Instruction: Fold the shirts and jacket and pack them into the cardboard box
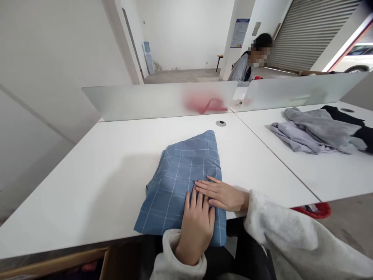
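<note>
**Pressing on 1 folded blue checked shirt (180, 175)**

You have 2 hands on 1 garment. Your left hand (195, 233) lies flat on the lower part of the shirt, fingers pointing away from you and slightly spread. Your right hand (223, 195) comes in from the side, fingers pointing left, with its fingertips on the shirt just beside your left fingers. Both grips are open: palms and fingers are flat on the cloth, with no pinch and nothing held. The shirt sits on 1 white desk (87, 194) at its near edge, in front of you.

You have 2 fuzzy white sleeves (291, 237), 1 on each arm. Ahead are 2 frosted divider panels (157, 101) (297, 91) and 1 round cable grommet (220, 123) just behind the shirt. On the next white desk (291, 182) to your right lie 3 loose garments: 1 grey (320, 126), 1 lilac (294, 138) and 1 black (359, 134), bunched and touching. Beyond the panels, 1 co-worker (241, 68) sits in a grey top; their hands are hidden.
</note>
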The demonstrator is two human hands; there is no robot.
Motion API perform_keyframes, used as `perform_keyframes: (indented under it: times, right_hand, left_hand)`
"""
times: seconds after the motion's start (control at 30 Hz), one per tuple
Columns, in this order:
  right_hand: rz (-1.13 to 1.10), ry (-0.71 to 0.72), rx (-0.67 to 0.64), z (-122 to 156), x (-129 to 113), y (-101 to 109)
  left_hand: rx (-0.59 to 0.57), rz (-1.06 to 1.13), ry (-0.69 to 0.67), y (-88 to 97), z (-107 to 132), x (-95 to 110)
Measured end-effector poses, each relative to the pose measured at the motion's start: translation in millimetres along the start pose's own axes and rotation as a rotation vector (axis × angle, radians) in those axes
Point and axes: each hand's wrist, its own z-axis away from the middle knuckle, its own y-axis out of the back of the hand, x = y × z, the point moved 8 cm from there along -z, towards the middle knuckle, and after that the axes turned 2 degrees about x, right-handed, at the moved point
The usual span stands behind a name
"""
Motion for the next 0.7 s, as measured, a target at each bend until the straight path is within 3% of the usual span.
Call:
perform_keyframes:
  times: [0.27, 0.5, 0.7]
  right_hand:
    - [0.071, -0.137, -0.047, -34.9, 86.6, 9.8]
    - [0.223, -0.223, -0.022, -60.8, 121.3, 8.0]
    - [0.37, -0.399, 0.077, -83.0, 162.7, 18.3]
  left_hand:
    - [0.034, -0.026, 0.038, -4.1, 0.8, -1.9]
    - [0.001, -0.003, 0.09, -7.2, -5.4, -1.8]
    - [-0.014, 0.012, 0.12, -8.9, -7.1, -0.1]
